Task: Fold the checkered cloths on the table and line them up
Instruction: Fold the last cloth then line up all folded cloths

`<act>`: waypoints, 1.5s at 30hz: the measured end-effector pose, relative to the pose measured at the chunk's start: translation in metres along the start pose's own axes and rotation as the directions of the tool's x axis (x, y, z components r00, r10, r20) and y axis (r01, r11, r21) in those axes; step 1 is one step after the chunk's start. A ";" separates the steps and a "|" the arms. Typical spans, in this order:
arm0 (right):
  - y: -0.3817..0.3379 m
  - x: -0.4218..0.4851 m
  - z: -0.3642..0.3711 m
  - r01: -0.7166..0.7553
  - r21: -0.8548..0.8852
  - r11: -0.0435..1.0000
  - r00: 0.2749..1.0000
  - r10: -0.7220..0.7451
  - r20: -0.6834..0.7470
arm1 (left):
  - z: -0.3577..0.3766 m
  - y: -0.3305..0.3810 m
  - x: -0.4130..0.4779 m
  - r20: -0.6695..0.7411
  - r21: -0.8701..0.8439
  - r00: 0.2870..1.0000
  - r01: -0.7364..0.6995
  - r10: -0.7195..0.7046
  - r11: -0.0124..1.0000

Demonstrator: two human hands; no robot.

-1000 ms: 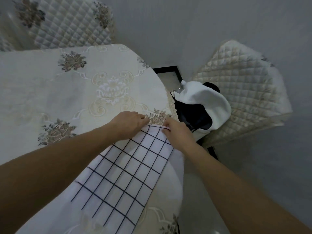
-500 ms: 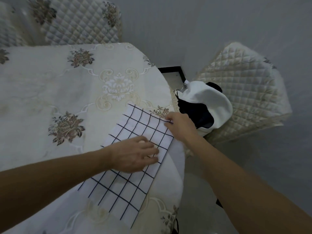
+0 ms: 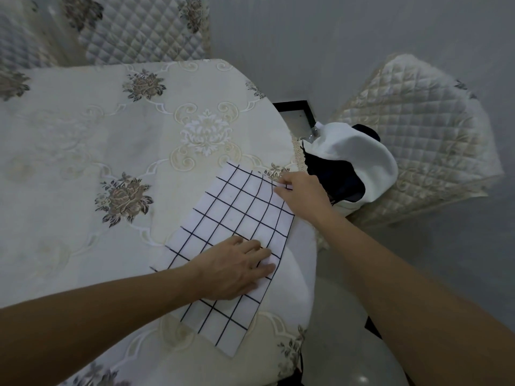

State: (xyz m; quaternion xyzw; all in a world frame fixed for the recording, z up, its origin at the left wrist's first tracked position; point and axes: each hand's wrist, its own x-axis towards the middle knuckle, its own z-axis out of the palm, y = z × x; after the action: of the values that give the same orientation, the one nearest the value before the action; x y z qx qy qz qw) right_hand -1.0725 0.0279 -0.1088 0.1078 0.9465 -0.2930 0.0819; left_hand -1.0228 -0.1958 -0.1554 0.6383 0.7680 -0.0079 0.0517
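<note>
Left hand: we are laying our left hand (image 3: 237,267) flat on the near half of the checkered cloth (image 3: 242,207), with the fingers straight and slightly spread. The palm is pressing down and the hand is gripping nothing.
Checkered cloth: it is lying as a long white strip with thin dark grid lines, on the near right part of the table (image 3: 83,151). It is running slantwise away from us, with its long right side just beside the table's edge. We cannot tell how many layers it is lying in.
Right hand: we are pinching the cloth's far right corner with our right hand (image 3: 302,195), fingertips curled onto it. The grid lines are bending a little near that corner.
Table: it is wearing a cream tablecloth with woven scrolls and brown flower bunches.
Bundle: a white and dark fabric bundle (image 3: 359,154) is sitting just past our right hand, off the table, on a chair.
Right chair: this chair (image 3: 423,129), in a quilted cream cover, is standing beside the table's right edge.
Far chair: another quilted chair (image 3: 139,32) is standing behind the table's far edge, against a grey wall.
</note>
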 end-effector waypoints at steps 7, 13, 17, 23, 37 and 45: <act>-0.013 -0.020 0.002 0.156 0.183 0.971 0.984 -0.137 -0.112 | -0.001 0.015 -0.007 0.053 0.028 0.991 0.120 -0.121 0.992; -0.023 -0.069 0.007 0.446 0.270 0.853 0.891 -0.393 -0.228 | -0.006 0.036 -0.009 0.095 0.071 0.966 0.234 -0.240 0.970; -0.026 -0.098 0.026 0.509 0.222 0.831 0.851 -0.449 -0.273 | -0.004 0.049 -0.020 0.078 0.047 0.929 0.358 -0.361 0.933; -0.032 -0.127 0.047 0.521 0.055 0.852 0.830 -0.490 -0.267 | -0.017 0.093 -0.111 0.011 -0.025 0.888 0.459 -0.459 0.888; -0.049 -0.203 0.138 0.501 -0.308 0.809 0.745 -0.584 -0.323 | 0.026 0.109 -0.182 0.066 0.028 0.869 0.490 -0.490 0.872; -0.041 -0.217 0.163 0.486 -0.367 0.793 0.767 -0.589 -0.255 | 0.040 0.112 -0.188 0.087 0.021 0.864 0.497 -0.497 0.868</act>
State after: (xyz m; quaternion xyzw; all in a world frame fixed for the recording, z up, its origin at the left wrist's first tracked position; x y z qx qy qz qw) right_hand -0.8585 -0.1327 -0.1724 -0.1320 0.9669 -0.1427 -0.1650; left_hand -0.8765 -0.3625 -0.1725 0.4182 0.9032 -0.0489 0.0828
